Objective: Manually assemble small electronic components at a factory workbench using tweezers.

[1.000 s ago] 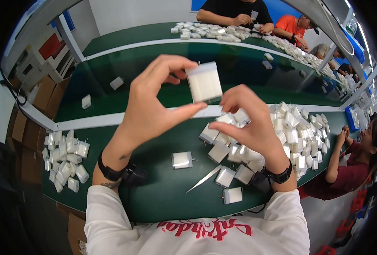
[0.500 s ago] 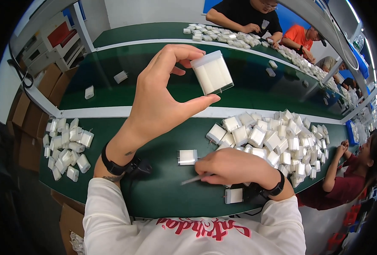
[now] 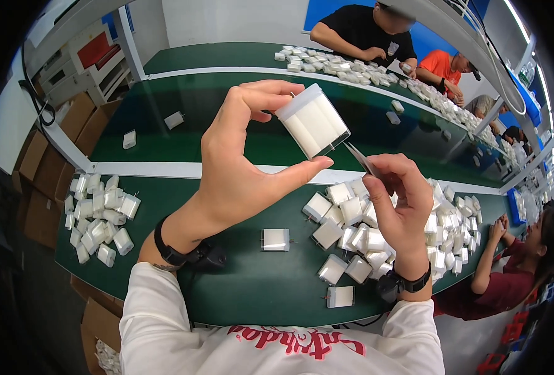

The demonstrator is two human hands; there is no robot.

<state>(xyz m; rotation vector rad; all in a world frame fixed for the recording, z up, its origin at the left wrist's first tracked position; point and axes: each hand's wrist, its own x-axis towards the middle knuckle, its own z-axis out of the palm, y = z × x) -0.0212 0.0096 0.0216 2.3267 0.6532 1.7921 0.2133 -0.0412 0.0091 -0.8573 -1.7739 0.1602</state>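
My left hand [image 3: 242, 140] is raised over the table. Its thumb and fingers grip a clear-walled block [image 3: 315, 125] with white filling by its edges, tilted, a thin metal pin at its lower end. In my right hand [image 3: 399, 200], pinched between thumb and fingers, are thin grey metal tweezers [image 3: 363, 159]. Their tip is close to the block's lower right corner; whether it touches I cannot tell. A single similar block [image 3: 275, 240] lies flat on the green table [image 3: 227, 287] below my hands. Beneath and around my right hand spreads a large heap of these blocks [image 3: 350, 209].
A smaller pile of blocks [image 3: 95, 212] sits at the left. A white rail [image 3: 152, 169] crosses behind the near table; beyond it runs a dark green belt [image 3: 158, 140] with scattered blocks. Several people work at the far side and right. Cardboard boxes [image 3: 42, 178] stand left.
My right hand has risen from the table with the tweezers to the held block. My left hand has tilted the block further and shifted slightly right.
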